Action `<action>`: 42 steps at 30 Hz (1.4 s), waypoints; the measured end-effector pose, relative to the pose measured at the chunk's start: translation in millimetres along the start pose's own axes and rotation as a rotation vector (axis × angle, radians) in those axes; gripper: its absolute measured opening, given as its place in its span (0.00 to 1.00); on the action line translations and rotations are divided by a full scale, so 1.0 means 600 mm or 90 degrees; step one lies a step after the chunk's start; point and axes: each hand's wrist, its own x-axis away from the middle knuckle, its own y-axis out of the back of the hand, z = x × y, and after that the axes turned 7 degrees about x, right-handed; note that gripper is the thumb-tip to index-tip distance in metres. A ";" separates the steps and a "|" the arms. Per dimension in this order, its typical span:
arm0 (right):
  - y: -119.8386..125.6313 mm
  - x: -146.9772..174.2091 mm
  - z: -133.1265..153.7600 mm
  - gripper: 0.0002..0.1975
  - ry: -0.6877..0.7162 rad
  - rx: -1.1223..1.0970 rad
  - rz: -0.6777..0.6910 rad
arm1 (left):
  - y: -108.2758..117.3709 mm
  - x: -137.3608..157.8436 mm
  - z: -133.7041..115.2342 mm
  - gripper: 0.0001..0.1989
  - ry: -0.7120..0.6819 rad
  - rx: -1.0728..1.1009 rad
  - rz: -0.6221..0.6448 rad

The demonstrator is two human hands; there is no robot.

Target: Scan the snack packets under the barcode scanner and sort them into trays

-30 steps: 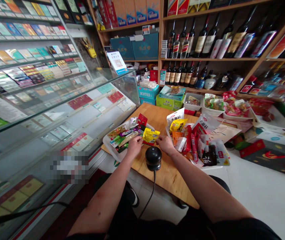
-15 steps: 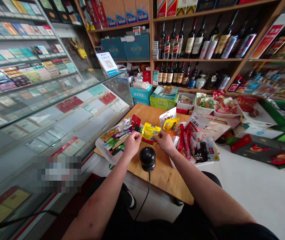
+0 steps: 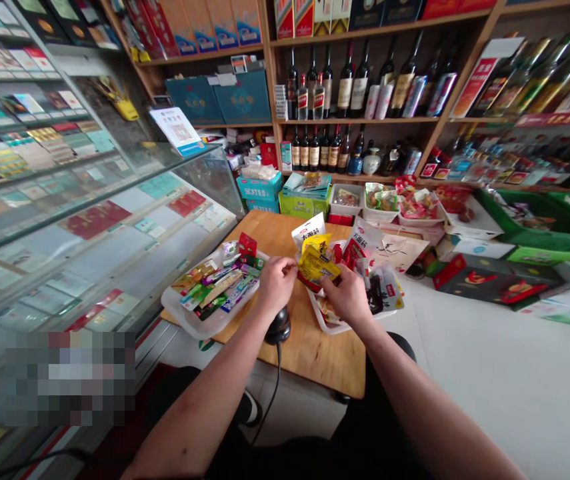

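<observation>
Between my two hands is a yellow snack packet (image 3: 317,265), tilted over the near-left part of the right-hand tray. My left hand (image 3: 277,283) pinches its left edge. My right hand (image 3: 347,293) is closed on its lower right corner. Below them the right white tray (image 3: 333,329) holds several snack packets, partly hidden by my right hand. A black scanner-like device (image 3: 279,327) with a cable stands on the wooden table (image 3: 309,353), half hidden behind my left forearm. The left white tray (image 3: 185,321) is full of small colourful packets.
On the left runs a glass display counter (image 3: 115,193) with flat packs inside. Shelves with bottles (image 3: 345,80) stand behind the table. Several bins of snacks (image 3: 382,200) and a dark box (image 3: 495,280) are on the floor to the right.
Both hands have carried the yellow packet from above the black device to the right-hand tray, and it has tilted. The camera view has turned to the right.
</observation>
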 end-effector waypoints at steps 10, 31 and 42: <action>0.100 0.036 -0.062 0.12 -0.044 0.093 -0.135 | -0.122 -0.044 -0.113 0.09 -0.071 0.113 0.107; 0.100 0.061 -0.161 0.15 -0.118 0.180 -0.151 | -0.237 -0.026 -0.113 0.15 -0.057 0.056 0.254; 0.092 0.056 -0.099 0.11 0.074 0.241 -0.096 | -0.179 0.062 -0.116 0.10 0.070 0.196 0.065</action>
